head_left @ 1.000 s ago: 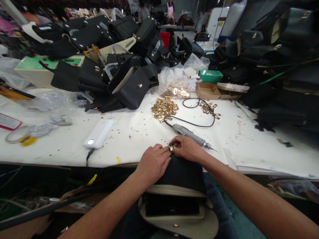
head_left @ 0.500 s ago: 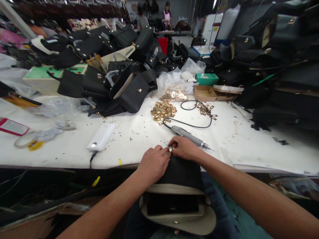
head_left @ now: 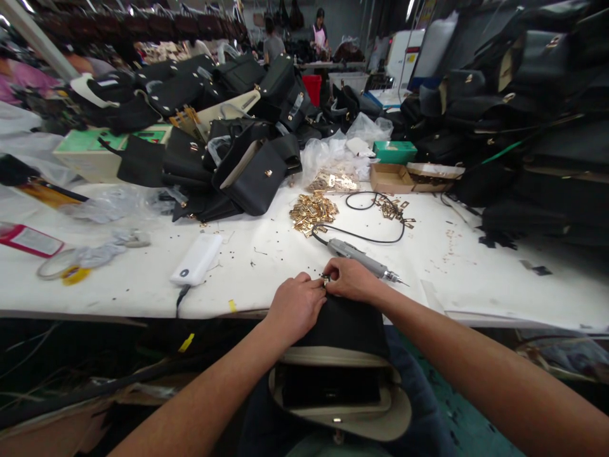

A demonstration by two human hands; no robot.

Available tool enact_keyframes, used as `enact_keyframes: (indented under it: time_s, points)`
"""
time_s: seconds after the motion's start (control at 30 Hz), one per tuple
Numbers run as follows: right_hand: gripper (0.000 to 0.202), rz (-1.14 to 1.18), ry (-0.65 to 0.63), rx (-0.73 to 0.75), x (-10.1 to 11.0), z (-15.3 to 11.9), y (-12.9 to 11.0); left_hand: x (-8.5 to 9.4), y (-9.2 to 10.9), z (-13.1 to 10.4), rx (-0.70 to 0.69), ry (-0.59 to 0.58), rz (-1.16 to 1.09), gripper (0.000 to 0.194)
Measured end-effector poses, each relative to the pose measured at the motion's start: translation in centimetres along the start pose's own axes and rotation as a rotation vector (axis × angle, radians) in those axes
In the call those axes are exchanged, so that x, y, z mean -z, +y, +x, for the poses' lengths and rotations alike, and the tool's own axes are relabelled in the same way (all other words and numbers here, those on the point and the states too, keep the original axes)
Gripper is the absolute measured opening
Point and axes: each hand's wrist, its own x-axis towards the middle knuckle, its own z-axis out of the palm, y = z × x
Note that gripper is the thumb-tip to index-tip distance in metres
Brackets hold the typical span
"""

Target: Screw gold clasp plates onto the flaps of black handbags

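A black handbag [head_left: 352, 320] with a beige lining lies across my lap, its mouth open towards me and its far end against the table edge. At that far end sits a small shiny metal fitting [head_left: 326, 280]. My right hand [head_left: 351, 279] pinches the fitting between thumb and curled fingers. From the other side my left hand [head_left: 295, 306] grips the bag's edge, its fingertips meeting the fitting; its thumb is hidden. Just beyond my right hand, an electric screwdriver [head_left: 359, 257] rests on the table, bit pointing right.
Gold metal plates [head_left: 311, 212] form a heap on the white table [head_left: 257, 273], near a looped black cable. A white power bank [head_left: 196, 259] lies left. Black handbags [head_left: 257, 174] are piled behind, more at right. Small boxes [head_left: 392, 178] stand at the back. People work in the distance.
Both hands stay at the metal fitting with almost the same grip. The view has shifted slightly, so things on the left appear a little further right.
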Motion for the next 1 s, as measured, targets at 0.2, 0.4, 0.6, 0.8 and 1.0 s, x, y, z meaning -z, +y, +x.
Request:
enact_keyframes:
  time_s: [0.2, 0.4, 0.6, 0.8, 1.0]
  points:
    - [0.023, 0.057, -0.047, -0.028, 0.1, 0.4, 0.6, 0.2, 0.2, 0.0, 0.009, -0.008, 0.031, 0.019]
    - [0.028, 0.130, -0.065, 0.023, 0.0, 0.2, 1.5, 0.2, 0.1, -0.1, 0.004, -0.001, 0.029, 0.018]
    - [0.029, 0.077, -0.050, 0.025, 0.1, 0.2, 1.2, -0.3, -0.9, 0.0, -0.039, 0.028, -0.031, 0.014]
    - [0.032, 0.096, -0.068, 0.023, 0.1, 0.3, 1.6, -0.7, -1.6, -0.3, -0.086, 0.058, -0.089, 0.021]
    - [0.029, 0.105, -0.073, 0.019, 0.3, 0.4, 1.5, 0.2, -1.9, 0.1, -0.116, -0.010, -0.079, 0.022]
